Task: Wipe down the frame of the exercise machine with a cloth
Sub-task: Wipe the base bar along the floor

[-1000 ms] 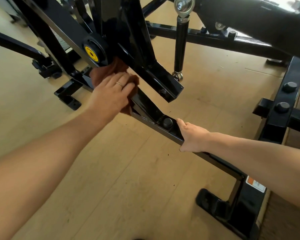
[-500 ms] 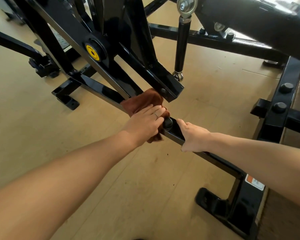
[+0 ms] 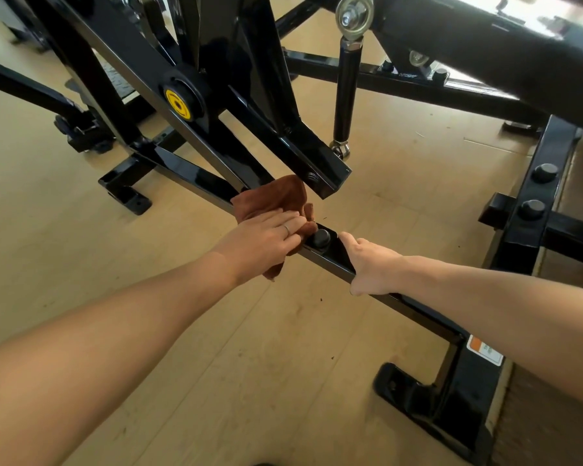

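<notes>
The low black frame bar [image 3: 414, 306] runs diagonally above the wooden floor [image 3: 216, 364], and everything here sits along it. The left hand [image 3: 266, 243] lies flat, fingers nearly straight, pressing a brown cloth [image 3: 276, 196] onto the bar just up-left of a round black bolt cap [image 3: 321, 237]; the hand covers much of the cloth, whose lower corner hangs below the bar. Just down-right of the cap, the right hand [image 3: 374, 269] wraps the bar, thumb on top, its fingers hidden behind the bar. Farther up-left, a yellow pivot cap [image 3: 178, 105] marks a slanted arm. The bar's up-left end is lost among the other black members.
</notes>
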Tool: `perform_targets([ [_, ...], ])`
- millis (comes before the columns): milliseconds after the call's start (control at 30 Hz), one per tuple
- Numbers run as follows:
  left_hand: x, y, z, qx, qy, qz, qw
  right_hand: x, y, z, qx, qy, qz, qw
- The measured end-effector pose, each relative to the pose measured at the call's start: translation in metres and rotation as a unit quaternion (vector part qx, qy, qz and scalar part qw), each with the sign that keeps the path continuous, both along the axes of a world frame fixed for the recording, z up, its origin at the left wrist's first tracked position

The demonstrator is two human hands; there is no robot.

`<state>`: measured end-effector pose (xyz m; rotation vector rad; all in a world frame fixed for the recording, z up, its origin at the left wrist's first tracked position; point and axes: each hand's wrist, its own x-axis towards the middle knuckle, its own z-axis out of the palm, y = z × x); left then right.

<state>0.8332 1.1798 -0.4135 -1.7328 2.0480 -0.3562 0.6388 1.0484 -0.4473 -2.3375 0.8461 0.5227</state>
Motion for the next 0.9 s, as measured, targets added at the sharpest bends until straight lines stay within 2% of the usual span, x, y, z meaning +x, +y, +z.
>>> perform_targets([
  [167,-0.007,-0.028,0.006,-0.030,-0.057,-0.005,0.998,0.002,-0.001,-0.006,-0.010,0.001,-0.002,1.000],
  [300,-0.014,-0.049,0.006,0.041,-0.149,-0.014,0.988,0.001,-0.001,-0.008,-0.014,0.003,0.003,1.000],
  [433,-0.012,-0.048,0.005,0.012,-0.059,0.009,0.998,0.002,-0.001,-0.005,0.000,0.006,0.005,1.000],
  [567,0.009,-0.035,0.026,-0.098,0.002,0.050,0.994,-0.002,-0.005,0.001,0.016,0.002,0.011,1.000],
  [667,0.030,-0.025,0.060,-0.179,0.007,0.096,0.979,-0.006,-0.007,0.007,0.027,0.005,0.022,0.999],
  [833,0.026,-0.018,0.080,-0.169,0.000,0.173,0.970,-0.011,-0.017,0.030,0.061,-0.025,0.005,0.998],
  [867,0.020,-0.020,0.078,-0.189,0.010,0.176,0.966,-0.011,-0.020,0.036,0.072,-0.048,-0.017,0.996],
  [900,0.015,-0.022,0.079,-0.227,0.058,0.177,0.956,-0.010,-0.025,0.043,0.083,-0.076,-0.046,0.993],
])
